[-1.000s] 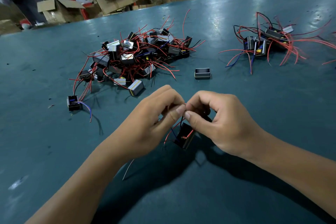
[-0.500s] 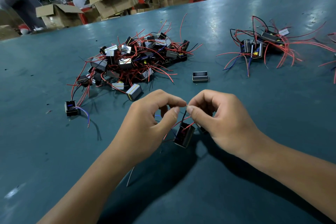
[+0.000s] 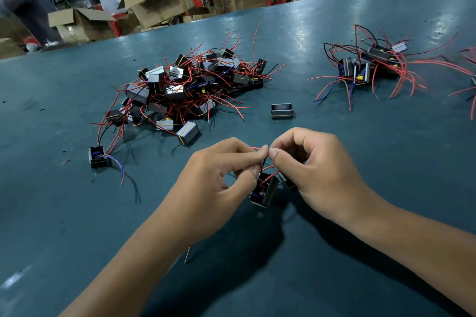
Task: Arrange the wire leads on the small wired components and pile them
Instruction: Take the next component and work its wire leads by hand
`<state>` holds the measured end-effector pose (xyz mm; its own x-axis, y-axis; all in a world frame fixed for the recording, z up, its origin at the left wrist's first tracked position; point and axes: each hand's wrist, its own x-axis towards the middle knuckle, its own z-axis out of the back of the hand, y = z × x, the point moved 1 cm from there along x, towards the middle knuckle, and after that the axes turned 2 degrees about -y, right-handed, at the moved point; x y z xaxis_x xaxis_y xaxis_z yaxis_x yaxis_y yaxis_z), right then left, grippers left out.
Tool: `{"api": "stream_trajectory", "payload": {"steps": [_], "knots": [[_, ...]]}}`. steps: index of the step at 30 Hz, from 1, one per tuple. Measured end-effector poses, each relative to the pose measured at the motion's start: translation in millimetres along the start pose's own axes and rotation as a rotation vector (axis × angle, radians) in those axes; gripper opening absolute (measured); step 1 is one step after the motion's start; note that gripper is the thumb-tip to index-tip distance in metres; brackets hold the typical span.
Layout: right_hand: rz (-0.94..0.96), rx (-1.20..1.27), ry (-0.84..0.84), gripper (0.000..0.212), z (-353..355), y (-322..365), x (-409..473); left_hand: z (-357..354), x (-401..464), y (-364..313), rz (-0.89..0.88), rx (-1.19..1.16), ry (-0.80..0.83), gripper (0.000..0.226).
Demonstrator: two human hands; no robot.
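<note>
Both hands have lifted slightly since half a second ago, raising a red loop of lead above the fingertips.

From left: a lone component [image 3: 97,157] lies on the teal surface [image 3: 51,213]; the big tangled pile [image 3: 188,87] sits behind. Left hand [image 3: 219,185] and right hand [image 3: 316,175] pinch the red lead [image 3: 256,148] of the small wired component [image 3: 265,189] hanging between them. A smaller pile [image 3: 371,67] lies far right.

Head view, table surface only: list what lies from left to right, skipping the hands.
Lone component with a blue lead → big tangled pile → held component → bare wireless core → smaller pile.
</note>
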<state>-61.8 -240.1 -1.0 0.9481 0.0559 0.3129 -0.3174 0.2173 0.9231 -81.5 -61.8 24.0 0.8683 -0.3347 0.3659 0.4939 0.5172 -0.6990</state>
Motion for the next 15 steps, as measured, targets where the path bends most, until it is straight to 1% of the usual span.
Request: {"api": "stream_trajectory", "payload": {"steps": [5,11,13,15], "knots": [[0.002,0.002,0.002,0.012,0.1,-0.9,-0.2,1.2,1.6,1.6,-0.008,0.011,-0.094,0.03],[0.009,0.0,0.001,0.011,1.8,-1.0,-0.8,-1.1,2.2,4.0,-0.03,0.033,-0.04,0.034],[0.008,0.003,0.004,0.011,1.2,-1.8,-0.7,-0.3,3.1,6.7,-0.008,0.059,-0.07,0.029],[0.0,0.005,0.012,0.012,0.1,-2.6,-0.1,-1.1,3.2,9.5,0.042,0.06,-0.089,0.017]]}}
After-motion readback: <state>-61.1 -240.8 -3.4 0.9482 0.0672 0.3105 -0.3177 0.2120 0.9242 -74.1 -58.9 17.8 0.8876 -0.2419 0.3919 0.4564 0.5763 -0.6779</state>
